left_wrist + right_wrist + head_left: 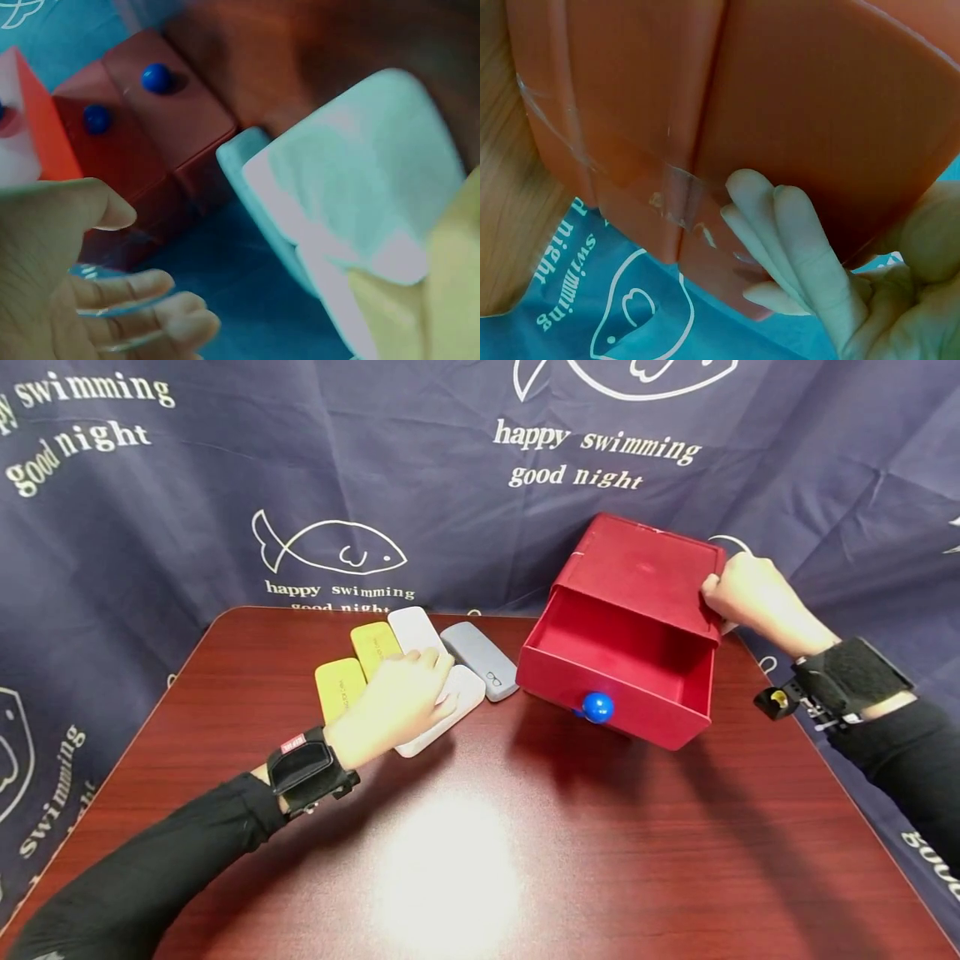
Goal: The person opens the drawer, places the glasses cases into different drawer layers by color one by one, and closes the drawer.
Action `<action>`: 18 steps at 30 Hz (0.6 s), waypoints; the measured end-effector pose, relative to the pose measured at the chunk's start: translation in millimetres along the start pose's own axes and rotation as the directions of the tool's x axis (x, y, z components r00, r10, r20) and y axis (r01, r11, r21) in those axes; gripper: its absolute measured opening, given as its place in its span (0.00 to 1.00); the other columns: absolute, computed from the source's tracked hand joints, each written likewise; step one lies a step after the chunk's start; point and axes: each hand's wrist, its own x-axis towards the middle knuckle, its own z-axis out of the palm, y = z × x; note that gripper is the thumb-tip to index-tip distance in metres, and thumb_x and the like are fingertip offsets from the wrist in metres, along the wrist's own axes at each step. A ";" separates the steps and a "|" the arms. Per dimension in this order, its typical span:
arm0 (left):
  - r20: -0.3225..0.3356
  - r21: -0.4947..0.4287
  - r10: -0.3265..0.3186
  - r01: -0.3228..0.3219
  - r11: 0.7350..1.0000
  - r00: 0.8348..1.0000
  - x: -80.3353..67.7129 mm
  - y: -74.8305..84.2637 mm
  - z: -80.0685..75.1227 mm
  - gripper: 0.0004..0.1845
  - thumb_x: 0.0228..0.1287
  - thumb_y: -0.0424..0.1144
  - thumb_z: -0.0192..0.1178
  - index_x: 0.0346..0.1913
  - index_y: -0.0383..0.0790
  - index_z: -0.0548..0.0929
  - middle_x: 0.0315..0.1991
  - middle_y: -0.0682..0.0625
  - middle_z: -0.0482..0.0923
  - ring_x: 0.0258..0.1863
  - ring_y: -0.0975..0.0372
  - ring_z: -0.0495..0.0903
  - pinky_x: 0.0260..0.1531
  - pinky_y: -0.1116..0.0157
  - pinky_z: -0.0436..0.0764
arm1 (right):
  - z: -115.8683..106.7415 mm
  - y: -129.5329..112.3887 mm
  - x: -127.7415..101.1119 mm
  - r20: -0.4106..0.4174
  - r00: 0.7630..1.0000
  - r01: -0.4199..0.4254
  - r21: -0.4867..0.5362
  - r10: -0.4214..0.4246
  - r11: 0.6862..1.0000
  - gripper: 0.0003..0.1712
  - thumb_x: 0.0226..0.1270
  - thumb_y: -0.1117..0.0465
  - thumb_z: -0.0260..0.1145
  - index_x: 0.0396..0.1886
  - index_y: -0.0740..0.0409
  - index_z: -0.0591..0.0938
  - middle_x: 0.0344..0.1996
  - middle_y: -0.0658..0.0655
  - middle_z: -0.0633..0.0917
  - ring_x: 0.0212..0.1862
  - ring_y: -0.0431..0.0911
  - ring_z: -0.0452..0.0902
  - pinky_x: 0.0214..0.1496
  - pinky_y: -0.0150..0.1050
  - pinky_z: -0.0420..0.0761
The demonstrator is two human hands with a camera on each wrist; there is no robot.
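Note:
My left hand [405, 693] is over a group of glasses cases, its fingers overlapping a white glasses case [468, 687] in the head view. In the left wrist view its thumb and fingers are spread with nothing between them. Under and beside it lie another white case [416, 628], yellow cases [339, 683] and a grey case [480, 658] with a small glasses print. My right hand [753, 597] grips the side edge of a red drawer cabinet [645, 564], fingers flat along its taped wall [817, 127]. The cabinet's top drawer [615, 693] is pulled out and bare inside.
Blue round knobs [157, 78] sit on the lower drawer fronts, seen in the left wrist view. The dark red-brown table [315, 877] carries everything, with a bright glare in front. A navy printed curtain [450, 527] hangs behind.

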 end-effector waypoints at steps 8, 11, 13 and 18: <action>0.247 -0.062 -0.242 0.264 0.962 0.938 -15.6 9.2 12.6 0.23 0.60 0.50 0.67 0.39 0.30 0.79 0.31 0.38 0.78 0.29 0.45 0.82 0.26 0.51 0.82 | -0.9 1.3 0.5 -0.012 1.000 0.009 -0.032 -0.009 0.999 0.16 0.62 0.64 0.46 0.17 0.65 0.71 0.09 0.58 0.77 0.12 0.47 0.76 0.20 0.39 0.70; 0.346 -0.063 -0.318 0.360 0.931 0.883 -18.3 11.9 15.8 0.26 0.57 0.53 0.67 0.39 0.29 0.79 0.32 0.37 0.78 0.30 0.46 0.82 0.27 0.50 0.83 | -1.4 0.5 0.2 -0.023 1.000 0.018 -0.043 -0.019 0.999 0.16 0.62 0.64 0.46 0.16 0.65 0.70 0.10 0.59 0.76 0.14 0.52 0.77 0.21 0.41 0.70; 0.394 -0.042 -0.343 0.389 0.920 0.853 -19.8 12.6 18.9 0.29 0.56 0.55 0.68 0.39 0.28 0.78 0.32 0.38 0.78 0.30 0.47 0.82 0.27 0.51 0.83 | -1.6 0.3 0.3 -0.032 0.999 0.026 -0.050 -0.028 0.998 0.16 0.61 0.64 0.46 0.16 0.65 0.70 0.10 0.59 0.76 0.15 0.54 0.77 0.21 0.42 0.70; 0.472 0.031 -0.359 0.392 0.919 0.805 -21.6 14.8 25.1 0.36 0.53 0.59 0.71 0.45 0.25 0.76 0.35 0.38 0.76 0.33 0.48 0.80 0.30 0.53 0.83 | -0.6 2.0 1.4 -0.034 0.999 0.032 -0.046 -0.033 0.998 0.17 0.62 0.63 0.46 0.15 0.65 0.70 0.09 0.59 0.76 0.15 0.55 0.77 0.21 0.43 0.69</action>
